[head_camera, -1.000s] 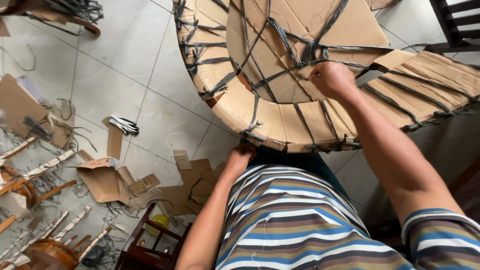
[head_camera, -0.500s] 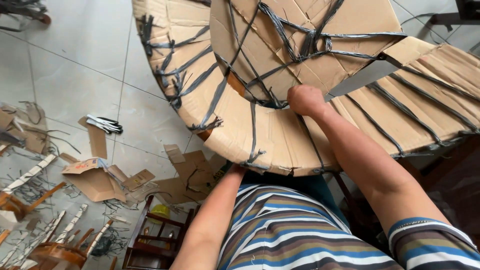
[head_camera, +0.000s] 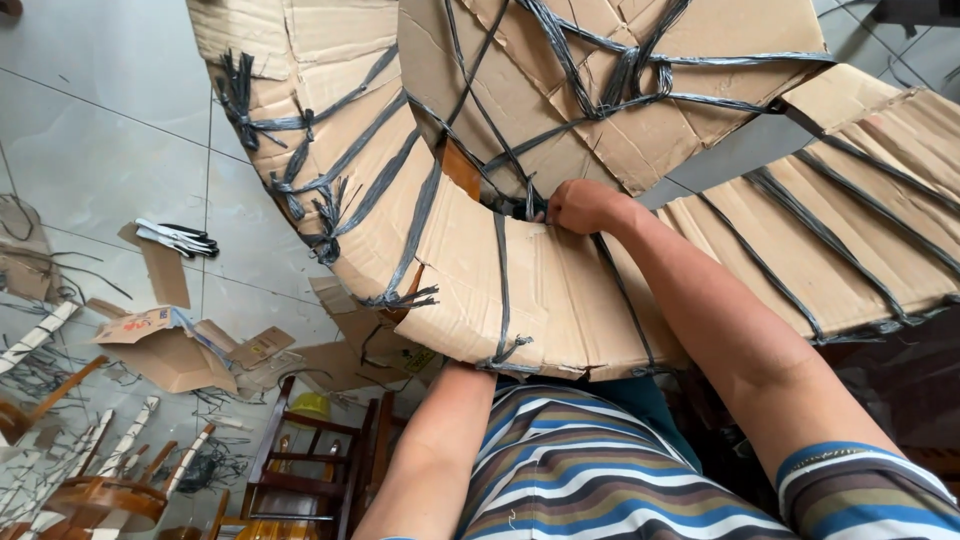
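Note:
A large round object wrapped in brown cardboard (head_camera: 560, 290) and tied with grey plastic straps (head_camera: 500, 270) fills the upper half of the head view. My right hand (head_camera: 580, 207) rests on top of it with its fingers curled at a strap near the inner edge of the wrapping. My left forearm (head_camera: 430, 450) reaches up beneath the wrapped rim, and the hand itself is hidden under the cardboard. I cannot tell what that hand grips.
Wooden chairs (head_camera: 310, 470) stand below on the tiled floor. Cardboard scraps (head_camera: 170, 345), cut strap pieces and a pair of gloves (head_camera: 178, 238) lie at the left. More wrapped wooden parts (head_camera: 90, 490) sit at the lower left.
My right hand has slid left along the wrapping toward the inner edge. The wrapped object now sits closer and larger in view, and my left hand has gone under its rim.

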